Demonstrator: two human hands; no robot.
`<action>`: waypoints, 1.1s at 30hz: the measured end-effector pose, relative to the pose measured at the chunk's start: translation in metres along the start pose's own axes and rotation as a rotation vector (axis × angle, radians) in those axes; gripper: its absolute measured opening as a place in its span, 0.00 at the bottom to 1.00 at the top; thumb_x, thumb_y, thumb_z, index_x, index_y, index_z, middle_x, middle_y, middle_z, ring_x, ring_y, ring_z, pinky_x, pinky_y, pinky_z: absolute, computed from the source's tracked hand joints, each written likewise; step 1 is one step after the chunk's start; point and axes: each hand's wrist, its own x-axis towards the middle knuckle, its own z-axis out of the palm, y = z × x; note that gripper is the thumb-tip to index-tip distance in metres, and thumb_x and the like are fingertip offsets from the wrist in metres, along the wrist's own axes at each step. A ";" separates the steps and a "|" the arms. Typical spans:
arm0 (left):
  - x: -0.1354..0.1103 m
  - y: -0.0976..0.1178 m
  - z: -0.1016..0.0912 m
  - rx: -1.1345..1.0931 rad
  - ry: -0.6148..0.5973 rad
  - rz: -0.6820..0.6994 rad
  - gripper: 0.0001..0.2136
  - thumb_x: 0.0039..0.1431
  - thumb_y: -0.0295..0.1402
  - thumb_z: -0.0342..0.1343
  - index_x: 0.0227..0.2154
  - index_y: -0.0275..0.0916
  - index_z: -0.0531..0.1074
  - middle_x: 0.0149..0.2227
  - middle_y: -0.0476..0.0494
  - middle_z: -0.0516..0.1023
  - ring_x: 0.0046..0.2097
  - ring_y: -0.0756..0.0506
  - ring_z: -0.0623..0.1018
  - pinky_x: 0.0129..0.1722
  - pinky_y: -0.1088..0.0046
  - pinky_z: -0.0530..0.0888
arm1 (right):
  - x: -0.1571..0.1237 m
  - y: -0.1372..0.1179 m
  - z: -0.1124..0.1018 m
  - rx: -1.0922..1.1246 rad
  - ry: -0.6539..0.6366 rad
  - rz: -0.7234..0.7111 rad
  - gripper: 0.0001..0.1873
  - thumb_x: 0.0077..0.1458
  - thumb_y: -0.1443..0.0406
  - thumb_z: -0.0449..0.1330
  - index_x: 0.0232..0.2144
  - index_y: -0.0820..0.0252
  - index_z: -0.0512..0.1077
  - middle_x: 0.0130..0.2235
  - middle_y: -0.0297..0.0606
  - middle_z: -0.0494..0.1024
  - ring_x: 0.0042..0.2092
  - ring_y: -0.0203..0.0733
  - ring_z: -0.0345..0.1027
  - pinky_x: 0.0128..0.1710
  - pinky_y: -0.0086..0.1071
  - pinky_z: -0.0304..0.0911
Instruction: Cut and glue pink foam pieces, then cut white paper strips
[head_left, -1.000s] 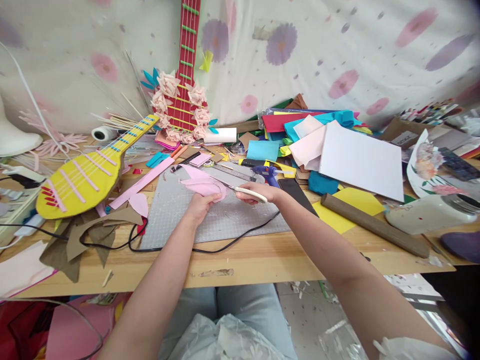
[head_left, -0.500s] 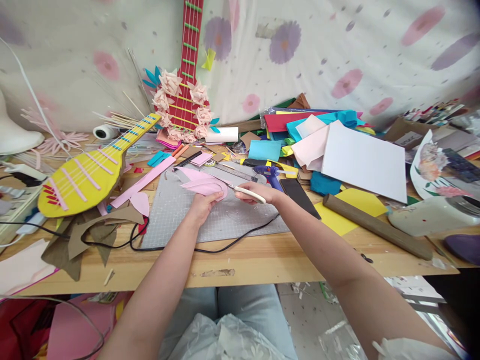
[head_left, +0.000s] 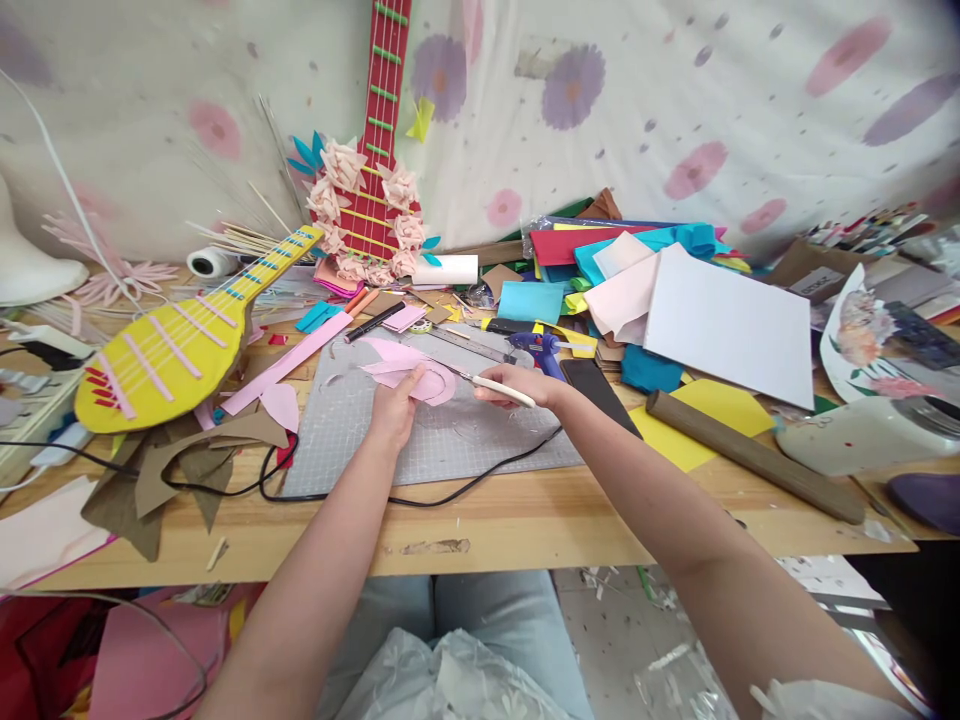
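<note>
My left hand (head_left: 396, 408) pinches a pink sheet (head_left: 435, 384), either paper or thin foam, above the grey cutting mat (head_left: 480, 450). A curved outline shows on the sheet's rounded right end, and a strip of it reaches up to the left. White-handled scissors (head_left: 504, 388) are gripped in my right hand (head_left: 521, 380), their blades pointing left at the sheet's right edge. A blue glue gun (head_left: 541, 346) lies just beyond my right hand, beside a dark phone (head_left: 598, 392).
A yellow paper lute (head_left: 161, 365) lies left; a red one with pink flowers (head_left: 375, 215) leans on the wall. Coloured sheets and a white board (head_left: 729, 325) pile up right, near a brown tube (head_left: 754, 455). A black cord (head_left: 480, 480) crosses the mat's front.
My left hand has shifted its hold on the pink sheet to a spot further up and left, and the sheet has turned, showing more of its rounded end. The scissors have barely moved.
</note>
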 end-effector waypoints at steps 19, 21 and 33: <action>0.001 -0.001 0.001 0.106 0.106 0.059 0.17 0.34 0.30 0.66 0.32 0.37 0.73 0.37 0.46 0.78 0.43 0.45 0.76 0.41 0.71 0.71 | -0.002 -0.002 -0.003 -0.061 0.005 0.049 0.25 0.42 0.48 0.59 0.18 0.60 0.54 0.17 0.24 0.53 0.18 0.25 0.45 0.18 0.24 0.42; 0.001 -0.001 0.001 0.111 0.110 0.044 0.17 0.33 0.30 0.66 0.31 0.37 0.73 0.35 0.46 0.79 0.41 0.45 0.76 0.40 0.71 0.71 | -0.002 -0.001 -0.004 -0.068 0.004 0.048 0.25 0.42 0.48 0.60 0.18 0.60 0.54 0.16 0.24 0.53 0.18 0.25 0.45 0.18 0.24 0.42; 0.002 0.000 -0.001 0.125 0.073 0.011 0.15 0.32 0.30 0.67 0.28 0.36 0.73 0.32 0.45 0.79 0.39 0.44 0.76 0.41 0.69 0.70 | -0.006 0.000 -0.007 -0.161 -0.057 0.015 0.24 0.46 0.46 0.55 0.20 0.61 0.56 0.16 0.25 0.56 0.19 0.26 0.47 0.19 0.24 0.46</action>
